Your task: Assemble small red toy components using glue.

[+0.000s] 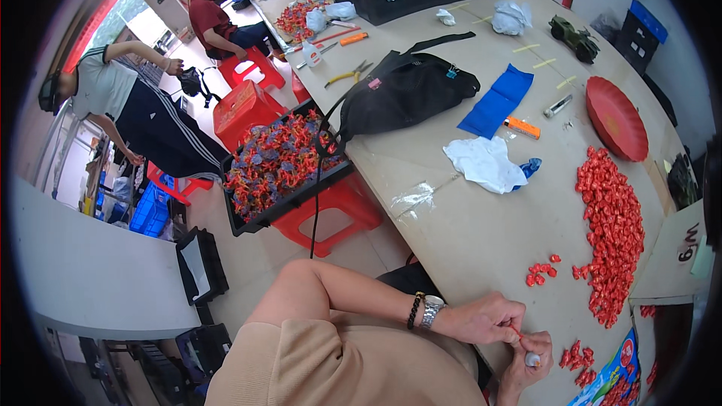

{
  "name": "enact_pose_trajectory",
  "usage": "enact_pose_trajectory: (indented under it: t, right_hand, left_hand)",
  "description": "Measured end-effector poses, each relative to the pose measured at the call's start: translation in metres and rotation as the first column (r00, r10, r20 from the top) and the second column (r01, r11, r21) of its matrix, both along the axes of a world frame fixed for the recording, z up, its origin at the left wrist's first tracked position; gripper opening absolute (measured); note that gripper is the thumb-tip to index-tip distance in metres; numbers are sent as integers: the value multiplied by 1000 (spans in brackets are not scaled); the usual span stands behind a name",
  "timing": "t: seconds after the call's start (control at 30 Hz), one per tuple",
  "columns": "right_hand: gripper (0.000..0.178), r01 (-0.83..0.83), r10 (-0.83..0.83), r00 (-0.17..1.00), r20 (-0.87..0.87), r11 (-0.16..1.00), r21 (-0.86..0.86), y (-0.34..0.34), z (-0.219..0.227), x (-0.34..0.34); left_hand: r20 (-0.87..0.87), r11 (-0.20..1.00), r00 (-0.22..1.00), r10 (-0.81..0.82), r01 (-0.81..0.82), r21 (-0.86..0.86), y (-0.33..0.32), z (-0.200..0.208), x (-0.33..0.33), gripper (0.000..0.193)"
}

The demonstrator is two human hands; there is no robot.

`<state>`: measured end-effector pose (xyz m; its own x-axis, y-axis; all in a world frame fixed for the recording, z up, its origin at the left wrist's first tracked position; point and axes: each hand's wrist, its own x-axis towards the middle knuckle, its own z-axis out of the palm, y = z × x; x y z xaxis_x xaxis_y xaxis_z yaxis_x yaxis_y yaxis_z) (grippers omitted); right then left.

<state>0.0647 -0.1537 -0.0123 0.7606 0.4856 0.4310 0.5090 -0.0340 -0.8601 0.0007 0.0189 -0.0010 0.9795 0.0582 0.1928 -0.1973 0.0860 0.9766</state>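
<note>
At the table's near edge my two hands meet, fingers closed. My left hand (pixel 481 319), with a silver watch and a dark bead bracelet on its wrist, pinches a small red piece (pixel 516 334) between thumb and fingertips. My right hand (pixel 529 365) is wrapped round a small object with a whitish rounded end (pixel 532 359); its kind is mostly hidden by the fingers. The red piece lies between both hands' fingertips. Beyond them is a small cluster of glossy red pieces (pixel 540 274), and to the right a larger pile of them (pixel 611 237).
A red dish (pixel 613 116), white cloth (pixel 485 164), blue cloth (pixel 496 101), black bag (pixel 406 94), pliers (pixel 350 75) and green toy vehicle (pixel 574 37) are on the table. A black crate (pixel 282 158) of red-and-purple pieces rests on a red stool. Two people are at the left.
</note>
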Motion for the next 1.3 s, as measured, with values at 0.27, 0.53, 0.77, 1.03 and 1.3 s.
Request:
enact_pose_trajectory:
  t: [0.27, 0.53, 0.77, 1.03, 1.3]
  right_hand:
    - [27, -19, 20, 999, 34, 1000, -18, 4, 6, -1]
    - [8, -79, 80, 997, 9, 989, -128, -5, 13, 4]
    - [7, -91, 91, 996, -7, 987, -131, -3, 16, 9]
    - [7, -102, 100, 995, -22, 987, -122, -4, 13, 9]
    - [28, -12, 9, 998, -67, 999, -46, 6, 7, 4]
  left_hand:
    - [36, 1000, 999, -21, 22, -7, -1, -6, 0, 18]
    - [39, 998, 997, -62, 63, -30, 1, -7, 4, 20]
    - [22, 995, 996, -89, 90, -52, 4, -3, 7, 22]
    - [13, 994, 996, -93, 93, -60, 1, -9, 7, 21]
    - [20, 995, 996, -84, 85, -58, 1, -8, 6, 18]
